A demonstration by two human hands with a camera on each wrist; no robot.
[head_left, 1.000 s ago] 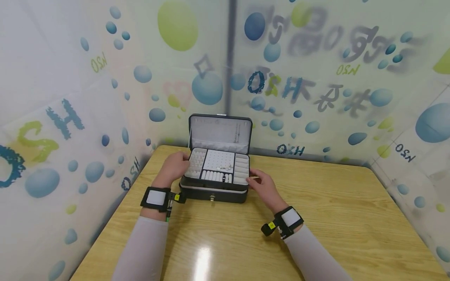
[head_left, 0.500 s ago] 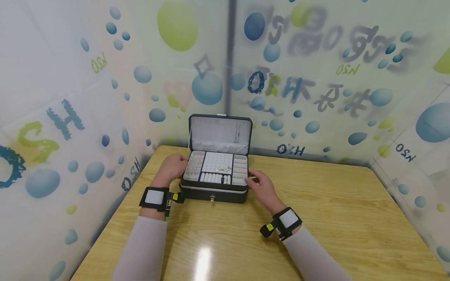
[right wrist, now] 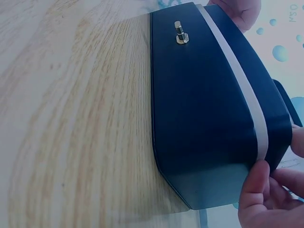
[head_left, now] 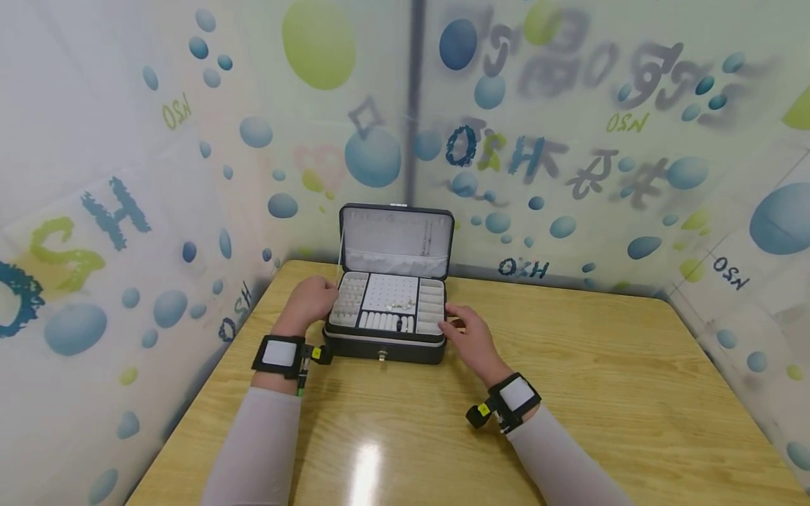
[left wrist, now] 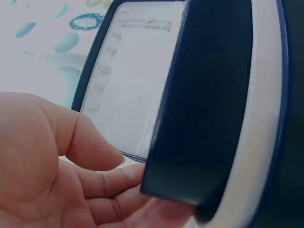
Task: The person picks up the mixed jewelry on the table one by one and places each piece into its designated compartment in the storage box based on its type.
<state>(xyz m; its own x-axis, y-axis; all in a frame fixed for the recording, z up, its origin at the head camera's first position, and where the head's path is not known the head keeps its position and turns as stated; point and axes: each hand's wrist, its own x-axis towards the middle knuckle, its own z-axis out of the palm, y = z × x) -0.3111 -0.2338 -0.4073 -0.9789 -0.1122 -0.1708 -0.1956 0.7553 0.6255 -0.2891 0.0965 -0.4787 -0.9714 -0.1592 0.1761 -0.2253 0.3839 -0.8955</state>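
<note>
So, head view first: one dark jewelry box (head_left: 387,309) is sitting at the far side of the wooden table (head_left: 569,393), lid (head_left: 396,240) standing upright. The person is flanking it with both hands. The left hand (head_left: 310,301) is curling around the box's left end, and the right hand (head_left: 466,336) is pressing against the right end with its fingers bent toward the rim. Compared with a second ago, the grey insert tray (head_left: 387,303) is sitting lower; it was riding up above the base and it's now seated down inside, with both hands having followed it down. That suggests the tray is back in place and the lowering is basically done. Counting: one box, one tray split into four sections, two hands, a wrist strap on each arm.

Left wrist view: the left hand (left wrist: 57,175) is wrapping its fingers under the box's dark corner (left wrist: 209,118), thumb folded in close, so it's clamped on the box. The lid's pale lining (left wrist: 128,80) is showing behind.

Right wrist view: the right hand's fingertips (right wrist: 259,185) are gripping the box's near corner right at the white trim band (right wrist: 240,85). One small metal clasp (right wrist: 179,33) is sticking out of the front face.
</note>
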